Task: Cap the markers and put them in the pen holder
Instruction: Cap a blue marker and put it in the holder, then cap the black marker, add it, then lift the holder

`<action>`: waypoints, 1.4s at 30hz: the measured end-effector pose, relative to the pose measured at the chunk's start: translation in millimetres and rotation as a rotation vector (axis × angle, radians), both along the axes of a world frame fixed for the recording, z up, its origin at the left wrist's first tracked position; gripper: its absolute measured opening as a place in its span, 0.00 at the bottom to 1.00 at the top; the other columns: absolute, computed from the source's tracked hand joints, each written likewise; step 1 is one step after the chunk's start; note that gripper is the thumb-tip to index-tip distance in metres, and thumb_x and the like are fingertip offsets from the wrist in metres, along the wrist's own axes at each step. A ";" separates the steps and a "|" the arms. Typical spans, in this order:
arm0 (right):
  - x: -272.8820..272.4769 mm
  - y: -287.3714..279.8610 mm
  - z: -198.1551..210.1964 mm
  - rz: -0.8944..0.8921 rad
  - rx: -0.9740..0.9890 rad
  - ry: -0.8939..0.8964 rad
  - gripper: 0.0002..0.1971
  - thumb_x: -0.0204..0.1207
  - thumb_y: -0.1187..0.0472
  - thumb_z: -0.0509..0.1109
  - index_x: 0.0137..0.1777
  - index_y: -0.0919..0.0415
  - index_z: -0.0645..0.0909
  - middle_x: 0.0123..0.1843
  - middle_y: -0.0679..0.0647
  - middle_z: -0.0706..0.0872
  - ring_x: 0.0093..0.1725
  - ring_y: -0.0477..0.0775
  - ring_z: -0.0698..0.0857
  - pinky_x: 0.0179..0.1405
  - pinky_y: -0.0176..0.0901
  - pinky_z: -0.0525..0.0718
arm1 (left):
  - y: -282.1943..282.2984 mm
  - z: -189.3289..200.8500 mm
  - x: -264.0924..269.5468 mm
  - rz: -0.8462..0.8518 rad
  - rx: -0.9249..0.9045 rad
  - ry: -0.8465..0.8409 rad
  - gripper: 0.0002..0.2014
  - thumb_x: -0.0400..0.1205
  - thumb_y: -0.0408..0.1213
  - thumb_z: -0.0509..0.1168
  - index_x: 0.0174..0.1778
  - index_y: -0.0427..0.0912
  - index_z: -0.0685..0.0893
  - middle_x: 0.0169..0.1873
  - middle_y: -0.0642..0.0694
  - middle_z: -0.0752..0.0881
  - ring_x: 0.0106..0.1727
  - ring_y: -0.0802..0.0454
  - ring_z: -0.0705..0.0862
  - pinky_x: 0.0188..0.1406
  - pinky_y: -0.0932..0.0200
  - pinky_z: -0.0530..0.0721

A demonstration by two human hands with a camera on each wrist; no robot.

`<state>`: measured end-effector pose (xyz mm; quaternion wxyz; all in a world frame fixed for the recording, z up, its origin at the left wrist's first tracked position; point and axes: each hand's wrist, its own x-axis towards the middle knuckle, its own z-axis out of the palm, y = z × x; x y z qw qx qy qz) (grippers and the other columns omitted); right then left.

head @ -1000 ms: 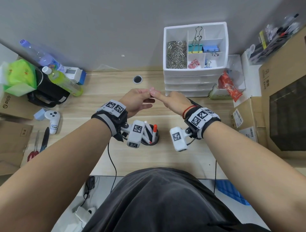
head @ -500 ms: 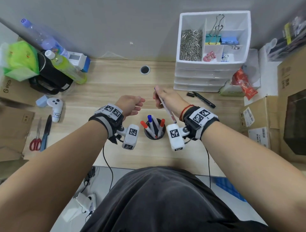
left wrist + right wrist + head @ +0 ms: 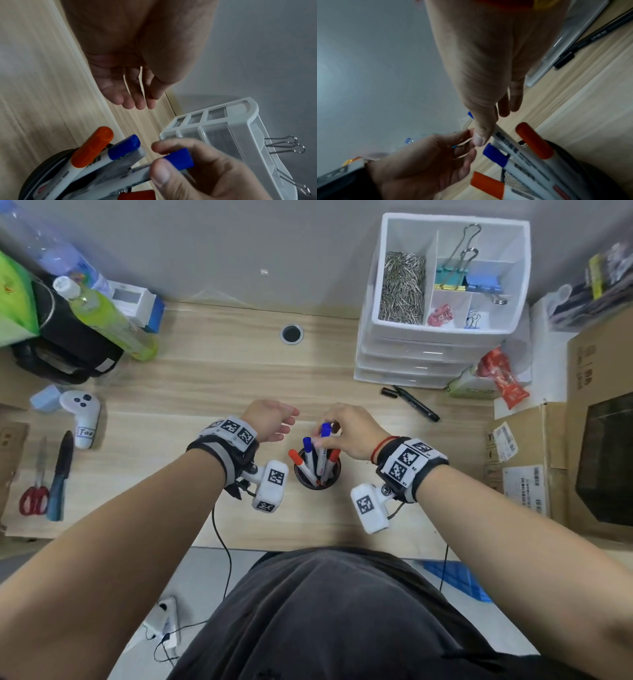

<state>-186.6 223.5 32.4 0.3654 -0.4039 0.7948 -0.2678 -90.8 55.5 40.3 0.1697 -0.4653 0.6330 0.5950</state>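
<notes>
My right hand (image 3: 327,435) pinches a white marker by its blue cap (image 3: 325,429) and holds it upright, with its lower end inside the black mesh pen holder (image 3: 317,487). In the holder stand another blue-capped marker (image 3: 307,443) and two red-capped ones (image 3: 295,456). My left hand (image 3: 289,426) hovers open and empty just left of the holder. In the left wrist view, thumb and forefinger grip the blue cap (image 3: 179,159). A black marker (image 3: 416,404) lies uncapped on the desk at the right, with its cap (image 3: 389,392) beside it.
A white drawer organizer (image 3: 435,361) with clips stands at the back right, cardboard boxes (image 3: 534,460) to its right. At the left lie a white controller (image 3: 82,419), scissors (image 3: 36,487), a knife (image 3: 61,470) and bottles (image 3: 106,320). A cable hole (image 3: 291,333) sits mid-desk.
The hands met at the marker a second ago, then parted. My right hand brought the blue-capped marker back and down into the holder. My left hand let go and drew aside.
</notes>
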 end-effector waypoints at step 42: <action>-76.1 16.0 -112.2 -0.085 0.341 0.028 0.24 0.67 0.29 0.74 0.51 0.46 0.78 0.45 0.50 0.87 0.44 0.57 0.84 0.46 0.48 0.83 | -15.3 -72.1 -49.1 -0.228 -0.035 -0.162 0.11 0.85 0.36 0.65 0.60 0.37 0.85 0.44 0.46 0.87 0.47 0.49 0.86 0.44 0.60 0.86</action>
